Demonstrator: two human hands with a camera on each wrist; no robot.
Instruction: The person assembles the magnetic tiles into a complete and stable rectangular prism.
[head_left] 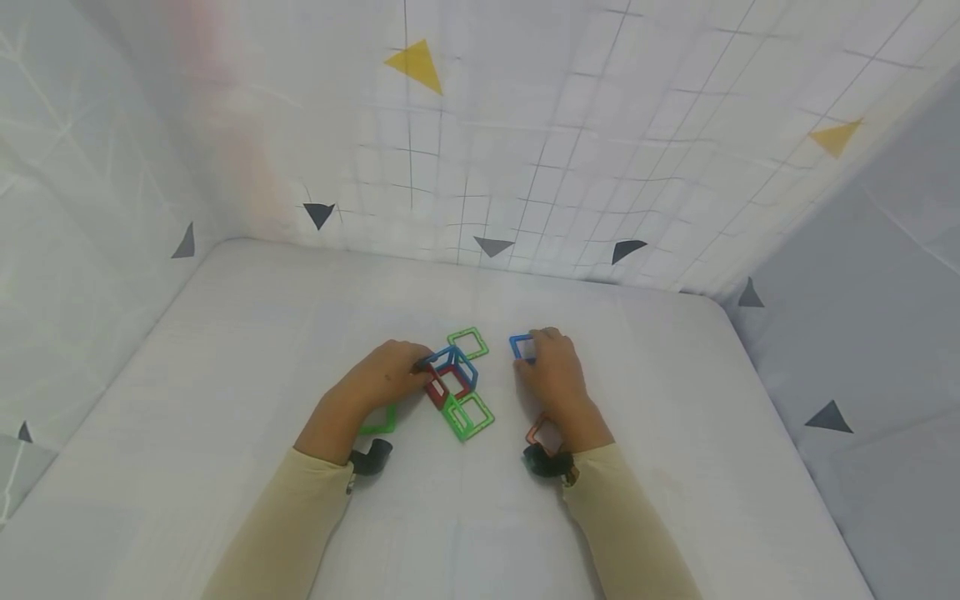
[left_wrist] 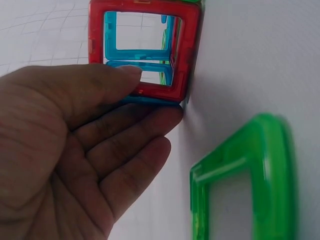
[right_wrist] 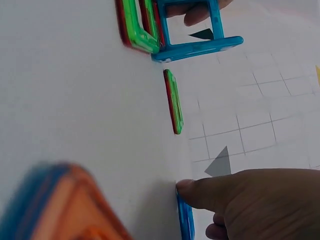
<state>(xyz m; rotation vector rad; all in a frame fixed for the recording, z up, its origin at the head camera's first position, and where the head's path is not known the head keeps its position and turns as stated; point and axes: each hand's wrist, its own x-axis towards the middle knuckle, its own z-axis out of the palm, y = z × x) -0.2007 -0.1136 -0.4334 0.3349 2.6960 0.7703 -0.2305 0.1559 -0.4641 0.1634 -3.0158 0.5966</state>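
My left hand (head_left: 390, 372) grips the left side of a small structure of magnetic tiles. Its thumb lies on an upright red square tile (left_wrist: 190, 50), with fingers behind by a blue tile. Upright blue tiles (head_left: 470, 372) form the structure's back and right sides. At its front a green tile (head_left: 454, 418) leans up beside a flat green square (head_left: 484, 423). Off to the right, my right hand (head_left: 552, 367) holds a separate blue square tile (right_wrist: 186, 220) low at the table, thumb at its near edge, the other fingers partly hidden.
Behind the structure lies another green square tile (head_left: 481, 341). One more green tile (head_left: 392, 419) lies beside my left wrist, and an orange tile (head_left: 534, 430) sits by my right wrist. A white table (head_left: 450, 533) meets fabric walls (head_left: 525, 158) at the back and sides.
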